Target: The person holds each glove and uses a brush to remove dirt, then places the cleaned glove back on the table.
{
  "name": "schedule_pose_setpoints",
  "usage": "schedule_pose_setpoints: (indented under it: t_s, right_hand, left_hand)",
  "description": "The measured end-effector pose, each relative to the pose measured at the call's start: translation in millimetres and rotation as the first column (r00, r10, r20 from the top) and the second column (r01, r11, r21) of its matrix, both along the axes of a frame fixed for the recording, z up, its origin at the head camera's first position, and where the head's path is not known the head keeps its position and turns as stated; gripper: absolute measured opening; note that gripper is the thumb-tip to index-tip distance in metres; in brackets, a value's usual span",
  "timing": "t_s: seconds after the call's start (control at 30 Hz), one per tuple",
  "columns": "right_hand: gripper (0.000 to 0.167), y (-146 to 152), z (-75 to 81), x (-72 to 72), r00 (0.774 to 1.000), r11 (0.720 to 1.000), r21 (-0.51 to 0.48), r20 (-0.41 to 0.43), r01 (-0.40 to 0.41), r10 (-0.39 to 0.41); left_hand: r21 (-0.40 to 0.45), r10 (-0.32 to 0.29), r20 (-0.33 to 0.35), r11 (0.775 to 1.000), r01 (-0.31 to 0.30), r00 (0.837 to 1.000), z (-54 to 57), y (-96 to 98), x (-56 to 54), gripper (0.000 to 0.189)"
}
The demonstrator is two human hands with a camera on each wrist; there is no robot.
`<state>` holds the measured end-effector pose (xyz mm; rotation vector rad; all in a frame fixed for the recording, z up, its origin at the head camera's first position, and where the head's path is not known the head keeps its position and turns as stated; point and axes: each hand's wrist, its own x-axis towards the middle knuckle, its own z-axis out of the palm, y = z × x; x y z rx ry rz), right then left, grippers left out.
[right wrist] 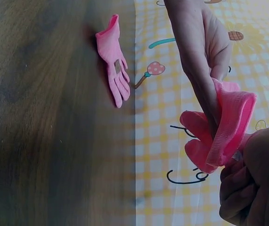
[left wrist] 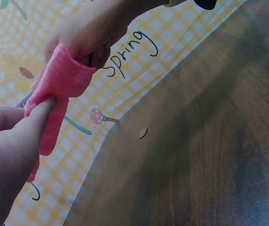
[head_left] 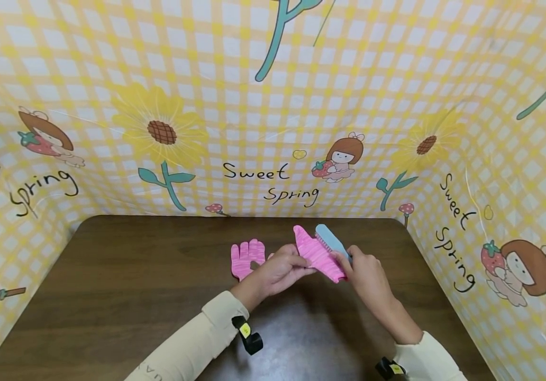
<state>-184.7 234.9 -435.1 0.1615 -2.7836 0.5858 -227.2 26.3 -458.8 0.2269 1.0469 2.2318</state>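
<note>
In the head view, a pink knit glove (head_left: pixel 318 257) is held up above the table between both hands. My left hand (head_left: pixel 280 271) pinches its lower left side, thumb on top, as the left wrist view also shows. My right hand (head_left: pixel 368 272) grips a light blue brush (head_left: pixel 331 241) by its handle, its bristles against the glove's upper right edge. The right thumb touches the glove near its cuff (right wrist: pixel 235 122). The brush is mostly hidden in both wrist views. A second pink glove (head_left: pixel 248 258) lies on the table beyond my left hand, with a brown patch (right wrist: pixel 117 66) on it.
A dark brown wooden table (head_left: pixel 149 286) carries all this. Yellow checked cloth (head_left: pixel 235 121) with printed flowers and lettering stands behind it and along both sides. A small leaf-shaped piece (left wrist: pixel 143 133) shows on the wood in the left wrist view.
</note>
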Motion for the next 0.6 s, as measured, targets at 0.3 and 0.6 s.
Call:
schedule_pose_setpoints:
  t_s: [0.3, 0.6]
  right_hand:
    - [0.042, 8.4, -3.9, -2.8, 0.998, 0.999, -0.019, 0.042, 0.047, -0.046]
    - [0.033, 0.6, 2.0, 4.1, 1.000, 0.998, -0.066, 0.018, -0.016, 0.017]
  left_hand:
    - [-0.004, 0.004, 0.021, 1.000, -0.004, 1.000, -1.4, 1.4, 1.3, 0.055]
    - [0.005, -0.013, -0.024, 1.000, 0.013, 1.000, -0.8, -3.8, -2.9, 0.058]
